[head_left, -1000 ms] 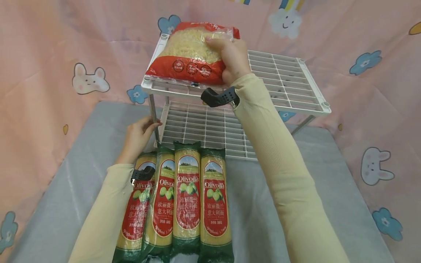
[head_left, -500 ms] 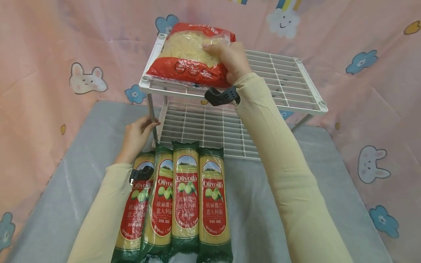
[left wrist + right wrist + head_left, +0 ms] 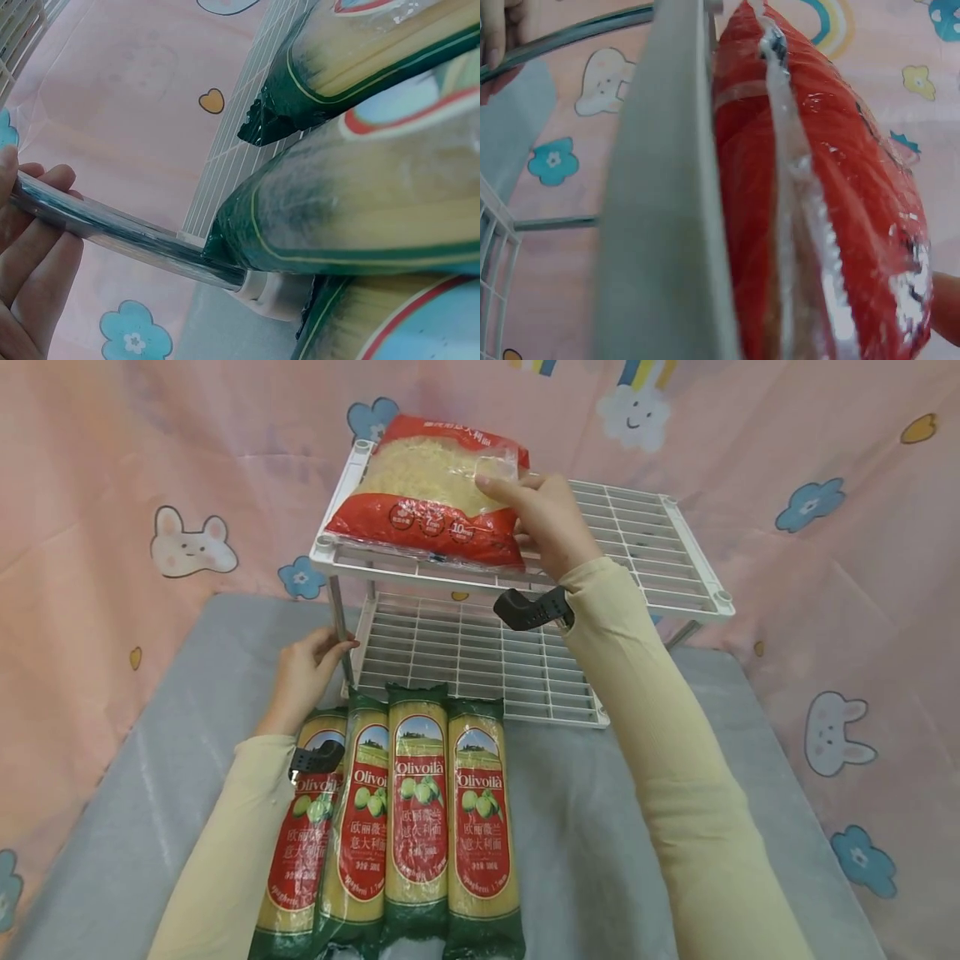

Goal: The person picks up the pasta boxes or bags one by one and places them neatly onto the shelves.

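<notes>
A red bag of pasta (image 3: pixel 442 493) with a clear window lies on the left part of the white rack's upper shelf (image 3: pixel 630 539). My right hand (image 3: pixel 551 518) is at the bag's right end, its thumb over the window's edge and its fingers loosely extended beside the bag. In the right wrist view the red bag (image 3: pixel 825 187) rests against the pale shelf edge (image 3: pixel 664 187). My left hand (image 3: pixel 303 672) pinches the rack's front left metal post (image 3: pixel 337 610). The left wrist view shows my fingers (image 3: pixel 45 285) round this shiny post (image 3: pixel 142 236).
Several green-ended packs of spaghetti (image 3: pixel 420 802) lie side by side on the grey cloth (image 3: pixel 600 827) in front of the rack. Behind them is the lower wire shelf (image 3: pixel 465 647). A pink printed curtain (image 3: pixel 247 443) hangs behind.
My right hand has loosened from the bag and slid a little right and down; the bag stays on the upper shelf. My left hand keeps its hold on the post. The view shifts slightly.
</notes>
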`<state>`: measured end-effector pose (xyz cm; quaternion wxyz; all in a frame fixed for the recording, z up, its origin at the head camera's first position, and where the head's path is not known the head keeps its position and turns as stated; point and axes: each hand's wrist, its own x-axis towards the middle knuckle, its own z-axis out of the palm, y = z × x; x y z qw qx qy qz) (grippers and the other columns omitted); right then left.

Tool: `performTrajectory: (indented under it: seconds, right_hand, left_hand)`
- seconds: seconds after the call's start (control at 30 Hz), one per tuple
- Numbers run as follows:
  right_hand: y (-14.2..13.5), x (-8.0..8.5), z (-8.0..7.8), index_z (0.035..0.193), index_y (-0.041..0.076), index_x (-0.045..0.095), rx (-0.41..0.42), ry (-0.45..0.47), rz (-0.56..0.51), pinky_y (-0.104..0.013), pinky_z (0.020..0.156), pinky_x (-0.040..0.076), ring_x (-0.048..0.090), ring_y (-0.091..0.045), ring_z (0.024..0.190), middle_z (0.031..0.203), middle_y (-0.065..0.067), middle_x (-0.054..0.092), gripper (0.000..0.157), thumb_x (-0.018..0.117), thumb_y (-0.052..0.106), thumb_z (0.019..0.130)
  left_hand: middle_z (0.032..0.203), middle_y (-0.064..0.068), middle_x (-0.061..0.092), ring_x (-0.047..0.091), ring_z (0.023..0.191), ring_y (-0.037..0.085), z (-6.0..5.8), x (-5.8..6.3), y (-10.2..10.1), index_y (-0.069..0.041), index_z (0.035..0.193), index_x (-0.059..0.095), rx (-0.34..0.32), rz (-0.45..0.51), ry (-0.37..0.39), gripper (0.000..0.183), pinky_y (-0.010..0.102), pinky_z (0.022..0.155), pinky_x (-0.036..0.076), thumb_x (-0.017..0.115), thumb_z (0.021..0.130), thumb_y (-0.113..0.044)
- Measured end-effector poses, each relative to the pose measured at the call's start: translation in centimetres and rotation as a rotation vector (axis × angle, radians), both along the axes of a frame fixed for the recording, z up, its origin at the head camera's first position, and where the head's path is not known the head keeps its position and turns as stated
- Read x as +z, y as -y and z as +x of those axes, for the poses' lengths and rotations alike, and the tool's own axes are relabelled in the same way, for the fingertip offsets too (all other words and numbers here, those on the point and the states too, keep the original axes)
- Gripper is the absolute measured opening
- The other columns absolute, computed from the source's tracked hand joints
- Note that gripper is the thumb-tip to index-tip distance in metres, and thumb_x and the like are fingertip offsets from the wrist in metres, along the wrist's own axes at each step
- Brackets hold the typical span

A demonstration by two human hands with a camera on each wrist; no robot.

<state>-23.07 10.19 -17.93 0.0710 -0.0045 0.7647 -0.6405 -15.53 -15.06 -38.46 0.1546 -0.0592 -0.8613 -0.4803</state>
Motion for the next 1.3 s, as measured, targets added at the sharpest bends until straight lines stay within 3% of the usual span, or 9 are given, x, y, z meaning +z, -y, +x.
performTrajectory:
  seconds: [0.23,0.5,0.7,0.97,1.3]
  right_hand:
    - [-1.3,-0.6,1.1,0.11,-0.002,0.065,0.043,-0.075,0.072,-0.024,0.07,0.054,0.062,-0.016,0.073,0.088,-0.006,0.063,0.037,0.067,0.028,0.088]
    - [-2.9,-1.0,2.2,0.106,-0.006,0.064,0.027,-0.138,0.016,-0.027,0.075,0.055,0.064,-0.019,0.075,0.093,-0.01,0.063,0.027,0.068,0.014,0.087]
    - [-4.2,-1.3,3.2,0.106,-0.006,0.063,0.035,-0.174,0.02,-0.026,0.076,0.055,0.065,-0.021,0.079,0.101,-0.013,0.063,0.027,0.069,0.012,0.087]
    - [-4.7,-2.0,4.9,0.102,-0.009,0.064,0.023,-0.284,-0.016,-0.026,0.072,0.055,0.067,-0.021,0.075,0.093,-0.017,0.066,0.023,0.069,0.005,0.084]
    - [-5.8,-3.0,7.8,0.103,-0.012,0.062,0.013,-0.38,-0.079,-0.027,0.073,0.055,0.067,-0.021,0.076,0.085,-0.009,0.067,0.026,0.071,0.002,0.083]
  left_hand:
    - [0.107,0.017,0.068,0.062,0.104,0.035,0.1,0.1,-0.1,0.0,0.108,0.065,0.005,0.0,0.001,0.025,0.051,0.09,0.046,0.055,0.097,-0.02]
    - [0.107,0.018,0.068,0.062,0.105,0.035,0.1,0.0,-0.2,0.002,0.109,0.065,0.004,0.015,0.008,0.027,0.051,0.092,0.046,0.055,0.097,-0.02]
    - [0.108,0.018,0.067,0.062,0.106,0.035,0.1,0.0,-0.2,0.001,0.109,0.065,0.007,0.017,0.006,0.028,0.051,0.092,0.045,0.055,0.097,-0.022]
    - [0.109,0.016,0.068,0.061,0.107,0.034,0.2,0.1,-0.1,0.0,0.109,0.065,0.01,0.002,0.006,0.028,0.05,0.094,0.045,0.054,0.097,-0.023]
    - [0.108,0.016,0.068,0.061,0.107,0.034,0.3,0.2,-0.2,0.0,0.109,0.065,0.006,0.005,-0.002,0.028,0.05,0.094,0.045,0.054,0.097,-0.023]
